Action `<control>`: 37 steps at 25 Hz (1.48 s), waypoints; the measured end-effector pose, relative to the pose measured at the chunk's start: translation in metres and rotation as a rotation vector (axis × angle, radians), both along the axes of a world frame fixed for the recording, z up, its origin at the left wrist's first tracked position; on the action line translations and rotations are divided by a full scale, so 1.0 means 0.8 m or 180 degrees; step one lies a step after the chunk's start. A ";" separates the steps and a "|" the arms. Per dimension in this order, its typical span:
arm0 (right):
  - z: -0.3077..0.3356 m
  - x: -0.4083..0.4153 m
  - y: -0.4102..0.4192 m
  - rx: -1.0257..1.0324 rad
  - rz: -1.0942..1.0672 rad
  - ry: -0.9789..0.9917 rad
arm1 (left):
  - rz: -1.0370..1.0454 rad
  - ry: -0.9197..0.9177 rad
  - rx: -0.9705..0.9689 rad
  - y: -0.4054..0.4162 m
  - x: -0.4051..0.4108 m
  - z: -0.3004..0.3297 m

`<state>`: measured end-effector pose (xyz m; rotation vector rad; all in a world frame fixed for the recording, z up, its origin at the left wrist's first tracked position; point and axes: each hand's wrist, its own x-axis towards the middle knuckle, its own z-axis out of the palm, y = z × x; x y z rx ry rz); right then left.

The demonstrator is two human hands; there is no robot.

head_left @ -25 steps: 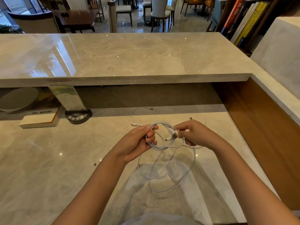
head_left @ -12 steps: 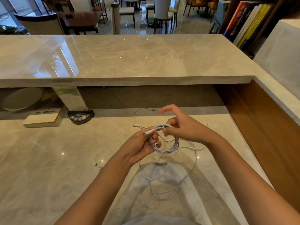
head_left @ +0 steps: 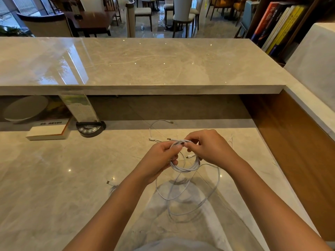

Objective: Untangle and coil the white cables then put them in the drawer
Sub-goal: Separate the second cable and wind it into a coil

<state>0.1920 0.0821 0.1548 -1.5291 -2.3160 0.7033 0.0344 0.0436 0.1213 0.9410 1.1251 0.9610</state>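
Observation:
A small coil of white cable (head_left: 184, 167) hangs between my two hands above the marble desk (head_left: 54, 178). My left hand (head_left: 159, 158) grips the coil's left side. My right hand (head_left: 210, 147) pinches the top of the coil, fingertips meeting those of the left. Loose loops of the same cable (head_left: 199, 196) trail down onto the desk below. A second thin white cable (head_left: 154, 131) lies on the desk just beyond my hands, its plug ends showing. No drawer is in view.
A raised marble counter (head_left: 145, 66) runs across the back, with a wood panel (head_left: 299, 151) on the right. Under the counter at left stand a white box (head_left: 47, 132), a black round device (head_left: 90, 128) and an acrylic sign holder (head_left: 79, 107). A small connector (head_left: 108, 182) lies on the desk.
My right hand has come down from its raised, finger-spread pose and closed on the top of the coil. The coil has gained a turn and sits tighter between the hands.

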 end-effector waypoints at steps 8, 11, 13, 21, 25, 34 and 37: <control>-0.003 0.002 -0.004 -0.0732 -0.0120 0.0490 | 0.0506 0.0388 -0.0025 0.003 0.007 -0.008; -0.007 0.005 -0.004 -0.1352 -0.0225 0.0782 | 0.0196 0.0509 -0.0260 0.008 0.003 -0.003; -0.011 0.005 -0.004 -0.1462 -0.0306 0.0914 | 0.0091 0.0300 -0.0399 0.006 -0.003 -0.001; -0.029 0.000 -0.004 -0.1948 -0.0603 0.1646 | 0.0158 -0.1455 -0.0933 -0.018 -0.037 -0.018; -0.043 -0.024 -0.012 -0.1948 -0.0664 0.1810 | 0.0236 -0.0927 -0.0682 -0.025 -0.062 -0.018; -0.072 -0.149 -0.029 -0.2104 -0.0267 0.1634 | 0.1630 0.1190 -0.0443 -0.080 -0.159 -0.036; -0.103 -0.179 -0.041 -0.2197 -0.0253 0.1406 | 0.1757 0.1527 -0.0478 -0.106 -0.176 -0.067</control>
